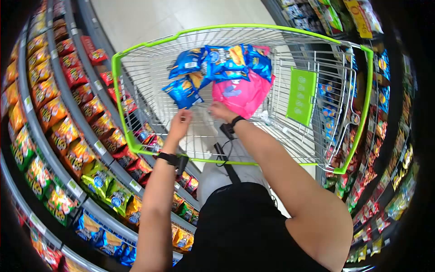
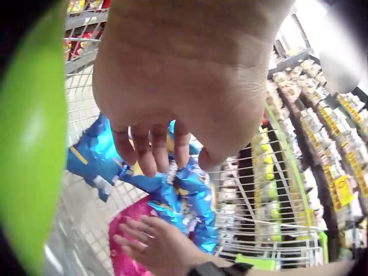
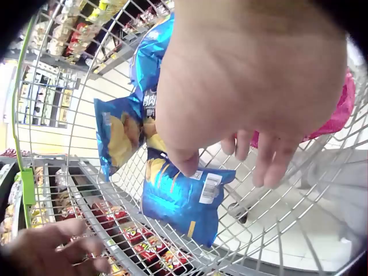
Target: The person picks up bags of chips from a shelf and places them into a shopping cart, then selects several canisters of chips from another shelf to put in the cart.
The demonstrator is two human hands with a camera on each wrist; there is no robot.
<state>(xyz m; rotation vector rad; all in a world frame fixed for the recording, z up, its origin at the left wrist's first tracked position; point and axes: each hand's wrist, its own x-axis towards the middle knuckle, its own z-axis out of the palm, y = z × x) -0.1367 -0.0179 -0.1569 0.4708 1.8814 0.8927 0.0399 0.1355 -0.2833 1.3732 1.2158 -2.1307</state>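
Note:
Several blue chip bags (image 1: 184,92) and a large pink bag (image 1: 247,93) lie in a wire shopping cart with a green rim (image 1: 253,26). My left hand (image 1: 181,121) hovers over the cart just below the nearest blue bag, its fingers loosely bent and holding nothing. Just left of the pink bag's lower edge is my right hand (image 1: 220,111), with relaxed fingers and nothing in them. In the right wrist view a blue bag (image 3: 183,198) lies beneath the right hand (image 3: 253,98). The left wrist view shows the left hand (image 2: 184,86) above the blue bags (image 2: 98,152).
Shelves of orange, red and green snack bags (image 1: 54,113) curve along the left. More stocked shelves (image 1: 380,136) stand on the right. A green panel (image 1: 301,96) is fixed at the cart's right end, and pale floor (image 1: 136,18) shows beyond the cart.

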